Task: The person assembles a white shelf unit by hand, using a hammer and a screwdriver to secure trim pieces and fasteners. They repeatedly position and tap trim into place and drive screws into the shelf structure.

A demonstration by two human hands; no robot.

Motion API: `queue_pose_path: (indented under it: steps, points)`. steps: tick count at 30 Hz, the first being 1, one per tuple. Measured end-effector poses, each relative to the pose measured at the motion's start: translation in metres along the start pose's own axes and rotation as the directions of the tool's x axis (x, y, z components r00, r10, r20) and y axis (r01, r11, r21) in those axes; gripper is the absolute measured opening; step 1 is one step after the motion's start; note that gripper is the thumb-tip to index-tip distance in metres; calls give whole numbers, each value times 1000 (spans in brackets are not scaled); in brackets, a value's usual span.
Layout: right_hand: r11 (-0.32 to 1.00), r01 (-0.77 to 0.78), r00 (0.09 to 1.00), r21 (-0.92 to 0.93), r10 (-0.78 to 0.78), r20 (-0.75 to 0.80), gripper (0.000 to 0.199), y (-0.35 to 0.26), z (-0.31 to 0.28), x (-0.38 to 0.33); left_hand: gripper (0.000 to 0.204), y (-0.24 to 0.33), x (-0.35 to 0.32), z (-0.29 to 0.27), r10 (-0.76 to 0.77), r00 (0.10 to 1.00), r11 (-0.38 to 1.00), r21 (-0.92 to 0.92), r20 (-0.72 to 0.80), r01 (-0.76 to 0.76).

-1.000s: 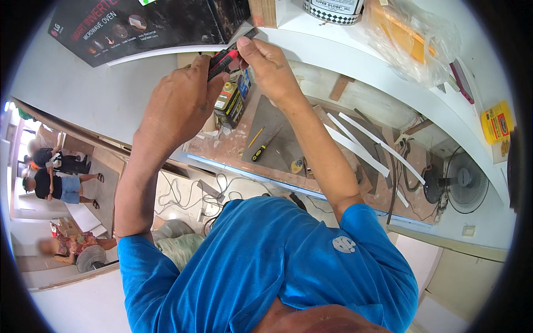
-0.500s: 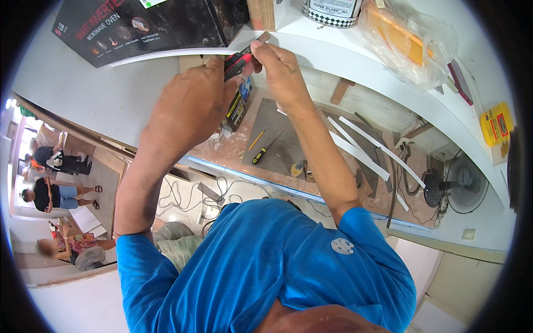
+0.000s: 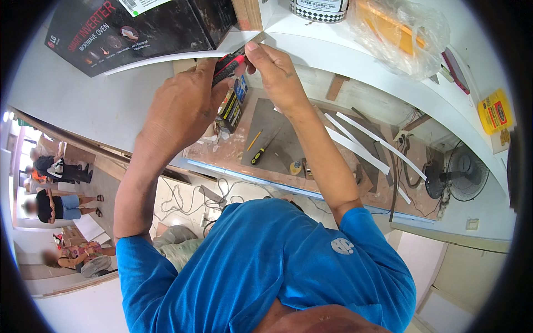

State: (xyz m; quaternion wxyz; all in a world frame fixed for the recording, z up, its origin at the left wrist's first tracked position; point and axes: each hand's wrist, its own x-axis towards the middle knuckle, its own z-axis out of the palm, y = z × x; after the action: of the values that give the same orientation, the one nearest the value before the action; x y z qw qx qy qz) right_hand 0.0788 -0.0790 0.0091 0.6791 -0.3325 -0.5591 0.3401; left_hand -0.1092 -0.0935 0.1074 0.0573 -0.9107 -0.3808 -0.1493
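My left hand (image 3: pixel 186 108) is wrapped around a black and red utility knife (image 3: pixel 225 67) at the front edge of the white curved shelf (image 3: pixel 311 58). My right hand (image 3: pixel 277 72) is closed at the knife's front end, thumb uppermost. Past that thumb a flat greyish strip (image 3: pixel 257 38) sticks out toward the shelf; whether it is the knife's blade, I cannot tell. The fingertips of my right hand are partly hidden. Just beyond my left hand, a large black microwave oven box (image 3: pixel 139 33) stands on the shelf.
Below lies a work surface with a yellow-black screwdriver (image 3: pixel 258 155), a pencil (image 3: pixel 255 140), white strips (image 3: pixel 361 152) and a small box (image 3: pixel 229 111). A fan (image 3: pixel 466 169) stands right. The shelf bears a can (image 3: pixel 319 11), a plastic bag (image 3: pixel 397 41) and a yellow container (image 3: pixel 494 111). Cables (image 3: pixel 177 200) cover the floor.
Both hands and the utility knife have shifted slightly left in the picture, as have the box and shelf items. My grip looks the same.
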Motion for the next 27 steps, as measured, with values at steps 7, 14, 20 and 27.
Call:
queue_pose_path:
  steps: [7,14,20,27]
  points:
    - [1000,3,1000,4,-3,4,51,2,2,4,38,-12,4,3,-2,999,1000,3,41,2]
    - [1000,5,1000,-13,-5,5,52,3,8,4,39,-15,5,-7,3,997,1000,12,79,-4]
    - [1000,-10,1000,24,10,-10,53,13,16,11,38,-21,6,-9,-18,995,999,50,94,14]
    - [1000,-4,1000,25,3,14,54,14,20,14,35,-25,1,-9,32,999,994,106,27,-35]
